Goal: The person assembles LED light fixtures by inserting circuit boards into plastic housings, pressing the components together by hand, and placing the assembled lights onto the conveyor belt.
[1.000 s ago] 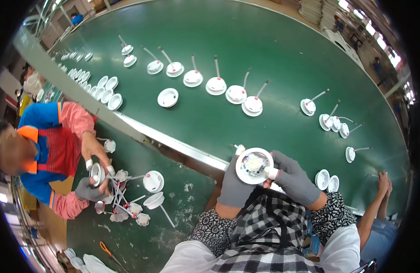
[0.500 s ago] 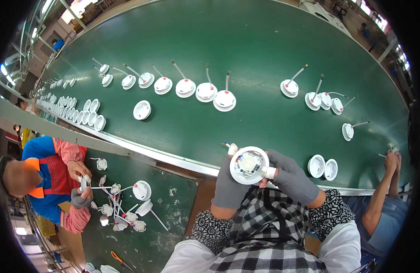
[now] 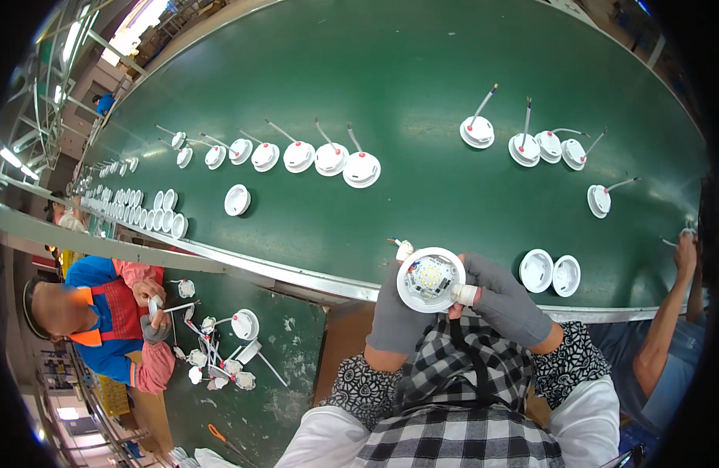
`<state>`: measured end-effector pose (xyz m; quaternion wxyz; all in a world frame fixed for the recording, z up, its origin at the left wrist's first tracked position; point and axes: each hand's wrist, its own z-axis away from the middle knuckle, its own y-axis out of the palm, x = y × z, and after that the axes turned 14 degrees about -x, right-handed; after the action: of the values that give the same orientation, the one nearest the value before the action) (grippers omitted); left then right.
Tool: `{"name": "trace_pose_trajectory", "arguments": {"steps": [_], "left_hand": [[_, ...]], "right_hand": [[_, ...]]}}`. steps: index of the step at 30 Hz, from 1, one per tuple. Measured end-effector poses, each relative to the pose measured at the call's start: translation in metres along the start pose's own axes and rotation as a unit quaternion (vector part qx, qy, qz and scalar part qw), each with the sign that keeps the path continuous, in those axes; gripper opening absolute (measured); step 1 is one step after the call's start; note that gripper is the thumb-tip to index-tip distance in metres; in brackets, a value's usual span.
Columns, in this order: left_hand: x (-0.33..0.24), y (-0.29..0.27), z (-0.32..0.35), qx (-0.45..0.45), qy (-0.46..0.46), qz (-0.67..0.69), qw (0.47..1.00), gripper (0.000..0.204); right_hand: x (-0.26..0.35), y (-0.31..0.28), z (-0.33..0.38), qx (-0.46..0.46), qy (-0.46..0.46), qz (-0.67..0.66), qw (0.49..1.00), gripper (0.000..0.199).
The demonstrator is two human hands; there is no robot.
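Observation:
I hold a round white lamp housing (image 3: 430,279) with a yellow board inside, just in front of my chest at the belt's near edge. My left hand (image 3: 394,312), in a grey glove, grips its left rim from below. My right hand (image 3: 504,300), also gloved, presses a small white part (image 3: 465,294) against the housing's right side. A short wire with a coloured tip (image 3: 401,245) sticks out behind the housing.
A wide green conveyor belt (image 3: 422,70) carries several white housings with wires (image 3: 328,156). Two empty white cups (image 3: 550,273) sit right of my hands. A person in blue and orange (image 3: 102,320) works at the left over loose parts (image 3: 219,351). Another person's arm (image 3: 667,312) reaches in at the right.
The housings on the belt have drifted left. My hands still hold the same housing in about the same place. The person at the left lowered their hands toward the loose parts.

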<state>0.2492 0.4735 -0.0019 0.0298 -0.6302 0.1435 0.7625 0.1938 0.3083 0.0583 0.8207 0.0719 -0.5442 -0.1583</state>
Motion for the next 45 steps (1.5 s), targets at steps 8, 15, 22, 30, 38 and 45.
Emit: {"name": "trace_pose_trajectory", "arguments": {"steps": [8,15,22,30,38,45], "left_hand": [[-0.001,0.014,0.002,0.026,-0.01,-0.07,0.997,0.026],[0.005,0.013,-0.002,0.032,-0.055,0.003,0.998,0.027],[0.004,0.009,-0.002,0.02,-0.02,-0.04,0.999,0.032],[0.009,0.007,-0.004,0.029,-0.069,-0.006,0.997,0.031],[0.0,0.012,-0.001,0.031,-0.164,0.184,0.969,0.03],[-0.004,-0.029,0.009,-0.064,0.109,0.002,0.992,0.08]], "right_hand": [[-0.01,-0.02,0.004,-0.004,-0.005,-0.023,1.0,0.034],[-0.007,-0.022,0.004,0.0,0.005,-0.004,1.0,0.034],[-0.008,-0.02,0.001,0.001,0.016,-0.024,1.0,0.033],[-0.011,-0.026,-0.002,0.008,-0.005,-0.009,1.0,0.032],[-0.011,-0.021,-0.002,-0.018,-0.024,0.061,0.998,0.036],[0.011,-0.027,-0.004,-0.049,-0.092,0.198,0.975,0.029]]}}
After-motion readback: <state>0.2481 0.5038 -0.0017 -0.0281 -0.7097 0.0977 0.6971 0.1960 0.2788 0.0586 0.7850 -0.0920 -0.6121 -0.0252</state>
